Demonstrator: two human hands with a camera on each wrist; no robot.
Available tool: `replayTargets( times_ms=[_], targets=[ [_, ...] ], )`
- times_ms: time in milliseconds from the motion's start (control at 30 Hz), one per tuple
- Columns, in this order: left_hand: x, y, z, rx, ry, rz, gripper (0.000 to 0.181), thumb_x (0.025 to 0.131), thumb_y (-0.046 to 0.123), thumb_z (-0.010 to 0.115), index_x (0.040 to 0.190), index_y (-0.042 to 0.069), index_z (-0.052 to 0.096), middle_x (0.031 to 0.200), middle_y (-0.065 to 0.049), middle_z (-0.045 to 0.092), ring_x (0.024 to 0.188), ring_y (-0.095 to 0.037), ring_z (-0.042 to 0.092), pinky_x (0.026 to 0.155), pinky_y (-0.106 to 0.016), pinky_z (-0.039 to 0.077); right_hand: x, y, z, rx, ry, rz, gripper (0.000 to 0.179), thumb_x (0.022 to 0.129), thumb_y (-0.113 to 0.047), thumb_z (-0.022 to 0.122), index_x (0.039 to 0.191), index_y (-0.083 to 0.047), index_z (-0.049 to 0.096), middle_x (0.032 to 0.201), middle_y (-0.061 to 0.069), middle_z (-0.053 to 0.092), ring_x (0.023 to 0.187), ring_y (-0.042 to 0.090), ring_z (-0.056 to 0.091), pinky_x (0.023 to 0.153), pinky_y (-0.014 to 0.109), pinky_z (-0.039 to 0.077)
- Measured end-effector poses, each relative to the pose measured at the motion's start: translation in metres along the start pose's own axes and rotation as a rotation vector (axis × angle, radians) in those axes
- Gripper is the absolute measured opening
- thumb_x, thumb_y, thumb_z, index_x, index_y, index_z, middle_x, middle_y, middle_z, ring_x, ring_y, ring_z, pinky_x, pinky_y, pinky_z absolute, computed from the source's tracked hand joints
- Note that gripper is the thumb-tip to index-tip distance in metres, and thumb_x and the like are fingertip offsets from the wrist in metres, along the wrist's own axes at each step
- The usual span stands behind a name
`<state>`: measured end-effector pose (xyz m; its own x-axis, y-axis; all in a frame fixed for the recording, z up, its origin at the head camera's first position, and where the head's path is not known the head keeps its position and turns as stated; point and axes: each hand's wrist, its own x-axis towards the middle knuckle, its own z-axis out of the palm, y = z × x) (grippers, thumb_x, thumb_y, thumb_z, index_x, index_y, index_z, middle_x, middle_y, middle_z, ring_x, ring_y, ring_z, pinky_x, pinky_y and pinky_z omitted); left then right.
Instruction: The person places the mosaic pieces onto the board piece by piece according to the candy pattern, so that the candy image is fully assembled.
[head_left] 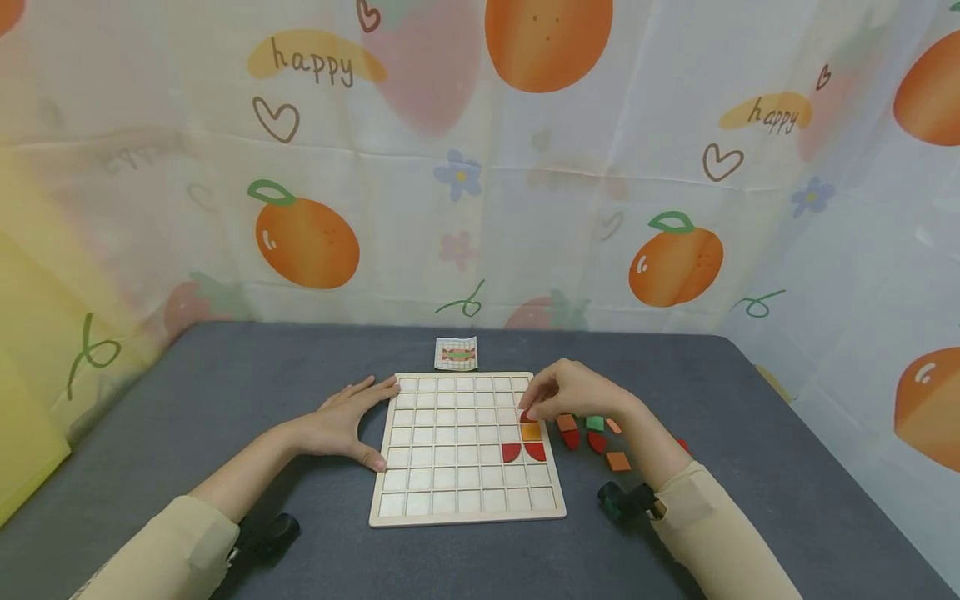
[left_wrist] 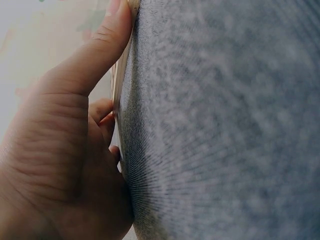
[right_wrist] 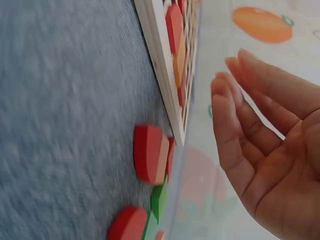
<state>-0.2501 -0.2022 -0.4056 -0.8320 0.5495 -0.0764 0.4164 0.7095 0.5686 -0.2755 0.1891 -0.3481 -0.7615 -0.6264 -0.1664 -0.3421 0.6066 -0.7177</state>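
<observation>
A pale wooden grid board (head_left: 435, 503) lies on the dark table. My left hand (head_left: 337, 425) rests at its left edge, thumb and fingers spread along the rim; the left wrist view shows the thumb (left_wrist: 102, 42) against the board's side. My right hand (head_left: 573, 390) is over the right part of the board, fingers bent with nothing between them in the right wrist view. Under those fingertips sits a red piece (head_left: 525, 415), partly hidden. Next to it lie an orange square (head_left: 531, 432) and two red quarter-round pieces, one left (head_left: 511, 452) and one right (head_left: 536, 452).
Loose pieces lie right of the board: red ones (right_wrist: 146, 154), a green one (head_left: 595, 423) and an orange square (head_left: 618, 461), some partly behind the right forearm. A small pattern card (head_left: 456, 354) lies beyond the board's far edge. A printed curtain (head_left: 525, 208) hangs behind the table.
</observation>
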Motion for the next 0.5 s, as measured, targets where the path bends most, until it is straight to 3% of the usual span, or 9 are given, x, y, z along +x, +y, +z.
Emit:
replayTargets(
  times_ms=[133,267,500],
  targets=[
    [0.0,0.0,0.001,0.001,0.001,0.0,0.117,0.066,0.054,0.086,0.157,0.009,0.027,0.168,-0.011,0.016,0.153,-0.047,0.006,0.115,-0.074,0.007,-0.005,0.011,-0.01,-0.007,0.078,0.057,0.023,0.09,-0.021,0.072,0.111,-0.011,0.074,0.107,0.005,0.075,0.092,0.019,0.07,0.082,0.036,0.058],
    [0.001,0.0,0.001,0.004,0.003,-0.002,0.117,0.066,0.053,0.086,0.157,0.009,0.027,0.168,-0.012,0.017,0.153,-0.048,0.007,0.115,-0.074,0.008,-0.01,0.027,-0.021,-0.016,0.133,0.079,0.029,0.092,-0.02,0.07,0.118,-0.007,0.071,0.118,0.012,0.072,0.104,0.022,0.068,0.088,0.036,0.058],
    [0.001,-0.002,0.002,0.017,0.005,-0.007,0.117,0.066,0.055,0.085,0.157,0.01,0.027,0.168,-0.011,0.017,0.153,-0.047,0.007,0.116,-0.073,0.008,-0.01,0.044,-0.024,-0.026,0.154,0.101,0.032,0.093,-0.019,0.069,0.121,-0.004,0.069,0.121,0.017,0.07,0.105,0.025,0.069,0.09,0.038,0.058]
  ],
)
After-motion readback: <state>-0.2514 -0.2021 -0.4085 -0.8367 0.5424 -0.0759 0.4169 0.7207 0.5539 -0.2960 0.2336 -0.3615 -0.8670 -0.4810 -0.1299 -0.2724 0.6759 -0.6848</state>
